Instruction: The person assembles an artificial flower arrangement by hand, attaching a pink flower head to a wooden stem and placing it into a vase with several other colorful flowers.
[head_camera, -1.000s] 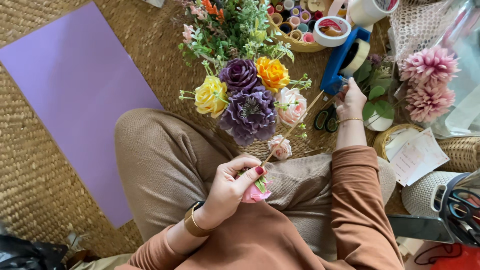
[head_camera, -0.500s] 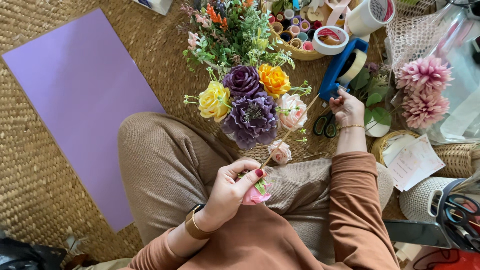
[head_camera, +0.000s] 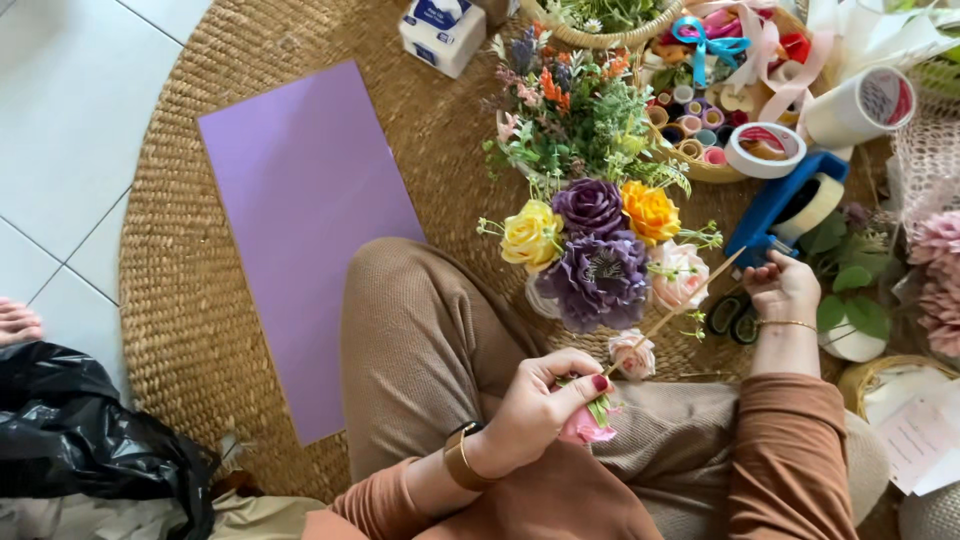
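Fingers (head_camera: 572, 385) of the left hand (head_camera: 535, 410) pinch a pink artificial rose (head_camera: 588, 425) on a thin wooden stick (head_camera: 680, 310) above the lap. To the right, the right hand (head_camera: 785, 290) curls its fingers at the blue tape dispenser (head_camera: 785, 205), beside the scissors (head_camera: 735, 315). Just beyond stands a bouquet of yellow, purple and orange flowers (head_camera: 595, 245); a purple paper sheet (head_camera: 305, 220) lies left on the round woven mat (head_camera: 180, 300).
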